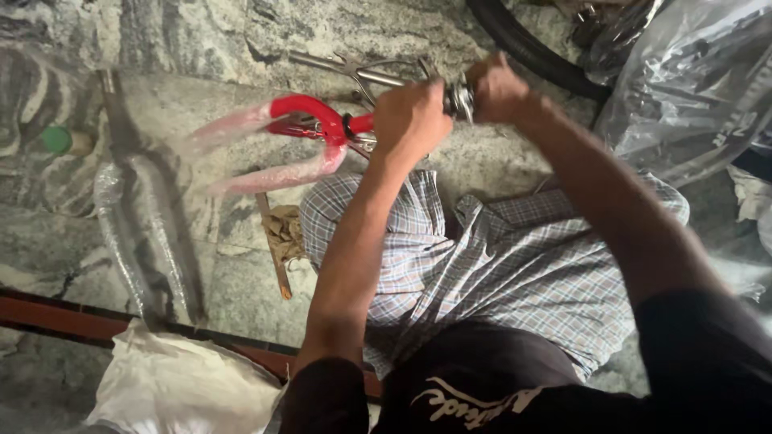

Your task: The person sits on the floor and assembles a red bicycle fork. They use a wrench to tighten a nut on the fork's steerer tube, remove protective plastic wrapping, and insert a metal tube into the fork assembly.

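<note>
fingers (418, 104) of left hand (412, 119) curled tight around the steering tube of a red bicycle fork (310, 120); right hand (497, 88) closed on the metal bearing fitting (460, 96) at its end; fork held over the checked-cloth lap (482, 265), blades toward the stone floor (201, 48); probably stiff, fairly heavy, plastic-wrapped blades slippery; bare tube likely the safest grip.

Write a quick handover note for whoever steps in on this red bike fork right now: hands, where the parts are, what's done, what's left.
Left hand: closed around the stem of the red fork.
Right hand: gripping the metal fitting at the stem's top.
Fork legs, in plastic wrap, point left over the stone floor.
A wrapped mudguard lies at left; a tyre is at top right.
Done: fork held, fitting on stem. Left: cannot tell how tight it is.
</note>
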